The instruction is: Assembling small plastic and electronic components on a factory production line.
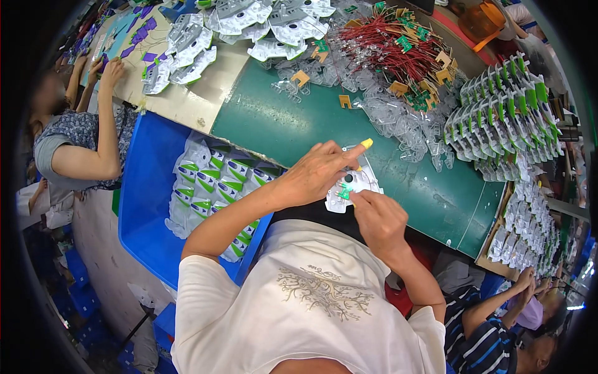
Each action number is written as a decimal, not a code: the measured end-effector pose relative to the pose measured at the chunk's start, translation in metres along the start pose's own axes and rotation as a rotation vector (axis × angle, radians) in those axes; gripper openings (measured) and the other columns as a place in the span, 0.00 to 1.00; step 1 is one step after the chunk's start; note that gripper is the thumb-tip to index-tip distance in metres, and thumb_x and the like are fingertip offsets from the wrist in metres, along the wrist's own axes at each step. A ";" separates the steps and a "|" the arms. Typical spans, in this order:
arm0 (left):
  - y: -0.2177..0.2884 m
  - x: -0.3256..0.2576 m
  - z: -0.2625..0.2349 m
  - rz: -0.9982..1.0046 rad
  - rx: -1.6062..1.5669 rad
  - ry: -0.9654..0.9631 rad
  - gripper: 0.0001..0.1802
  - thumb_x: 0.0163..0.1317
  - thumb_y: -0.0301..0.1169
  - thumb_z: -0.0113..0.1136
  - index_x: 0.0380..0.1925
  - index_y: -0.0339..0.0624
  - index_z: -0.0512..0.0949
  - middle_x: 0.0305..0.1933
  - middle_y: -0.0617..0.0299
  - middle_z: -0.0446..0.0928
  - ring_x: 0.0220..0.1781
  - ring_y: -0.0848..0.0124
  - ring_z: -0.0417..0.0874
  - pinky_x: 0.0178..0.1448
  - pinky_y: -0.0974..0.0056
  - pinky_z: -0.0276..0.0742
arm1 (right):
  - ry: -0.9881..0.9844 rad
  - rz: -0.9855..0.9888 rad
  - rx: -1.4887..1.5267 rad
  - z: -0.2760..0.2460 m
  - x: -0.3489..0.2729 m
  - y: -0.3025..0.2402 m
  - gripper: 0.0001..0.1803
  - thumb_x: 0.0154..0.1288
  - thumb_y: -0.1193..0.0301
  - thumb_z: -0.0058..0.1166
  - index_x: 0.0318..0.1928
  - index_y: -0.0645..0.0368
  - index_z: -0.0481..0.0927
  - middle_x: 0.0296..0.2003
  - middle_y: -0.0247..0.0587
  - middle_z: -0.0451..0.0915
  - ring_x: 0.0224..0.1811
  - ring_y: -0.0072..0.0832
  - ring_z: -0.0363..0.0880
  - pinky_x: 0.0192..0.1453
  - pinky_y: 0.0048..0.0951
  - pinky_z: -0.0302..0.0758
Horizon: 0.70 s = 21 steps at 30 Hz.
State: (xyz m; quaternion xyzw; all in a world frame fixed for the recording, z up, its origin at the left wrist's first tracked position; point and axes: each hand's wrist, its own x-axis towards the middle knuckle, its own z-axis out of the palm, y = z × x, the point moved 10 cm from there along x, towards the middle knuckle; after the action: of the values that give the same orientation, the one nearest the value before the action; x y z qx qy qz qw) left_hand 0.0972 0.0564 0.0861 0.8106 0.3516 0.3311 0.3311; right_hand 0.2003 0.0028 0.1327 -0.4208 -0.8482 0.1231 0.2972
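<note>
A white plastic shell [369, 177] with a round dark hole lies at the near edge of the green table, in front of my chest. My left hand [314, 174] reaches over it from the left and grips its upper part. Yellow finger cots cover the tips of that hand's fingers. On the shell's lower half is a small green circuit board [344, 192]. My right hand [381, 224] pinches at this board's right side with thumb and forefinger. The palm side of both hands is hidden.
Left of me, a blue bin [146, 206] holds rows of white-and-green shells. Ahead lie transparent plastic parts [398, 118] and a heap of red wires [386, 47] with circuit boards. Stacked shells [504, 118] stand right. Co-workers sit at left and lower right.
</note>
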 end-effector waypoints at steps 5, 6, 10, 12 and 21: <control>-0.003 -0.001 -0.001 0.027 -0.048 -0.009 0.42 0.59 0.17 0.59 0.75 0.41 0.57 0.50 0.59 0.84 0.47 0.57 0.76 0.58 0.54 0.70 | 0.013 0.057 0.017 0.012 -0.003 0.007 0.15 0.52 0.82 0.64 0.42 0.60 0.85 0.35 0.37 0.82 0.31 0.30 0.82 0.32 0.30 0.76; -0.005 -0.002 -0.002 0.013 -0.048 -0.007 0.42 0.60 0.16 0.58 0.75 0.40 0.57 0.50 0.58 0.84 0.47 0.56 0.76 0.58 0.54 0.70 | 0.056 0.145 0.148 0.002 0.000 0.013 0.16 0.50 0.83 0.64 0.42 0.61 0.85 0.36 0.37 0.83 0.31 0.30 0.82 0.31 0.29 0.76; -0.008 0.001 0.000 0.000 -0.064 -0.011 0.40 0.61 0.16 0.54 0.75 0.40 0.57 0.51 0.57 0.83 0.48 0.55 0.75 0.59 0.53 0.69 | 0.197 0.307 0.149 -0.028 -0.018 0.048 0.16 0.49 0.85 0.63 0.41 0.61 0.84 0.31 0.38 0.82 0.28 0.27 0.82 0.25 0.27 0.74; -0.005 0.010 0.003 0.007 -0.067 -0.016 0.38 0.62 0.17 0.53 0.74 0.40 0.58 0.52 0.59 0.83 0.49 0.57 0.74 0.59 0.53 0.68 | 0.117 0.535 0.185 -0.014 -0.042 0.077 0.17 0.54 0.82 0.65 0.46 0.61 0.80 0.27 0.38 0.83 0.22 0.26 0.80 0.24 0.27 0.74; 0.015 0.008 -0.046 -0.002 0.030 0.308 0.18 0.57 0.15 0.62 0.50 0.32 0.78 0.47 0.47 0.82 0.47 0.50 0.81 0.52 0.56 0.77 | 0.489 0.627 0.279 -0.076 -0.092 0.102 0.10 0.61 0.82 0.58 0.43 0.62 0.76 0.31 0.38 0.81 0.28 0.20 0.80 0.31 0.24 0.77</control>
State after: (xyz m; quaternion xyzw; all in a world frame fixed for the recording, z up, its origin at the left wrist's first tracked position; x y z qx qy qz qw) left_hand 0.0714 0.0686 0.1260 0.7548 0.4040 0.4458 0.2615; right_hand 0.3555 -0.0102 0.1095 -0.6312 -0.5587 0.2177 0.4920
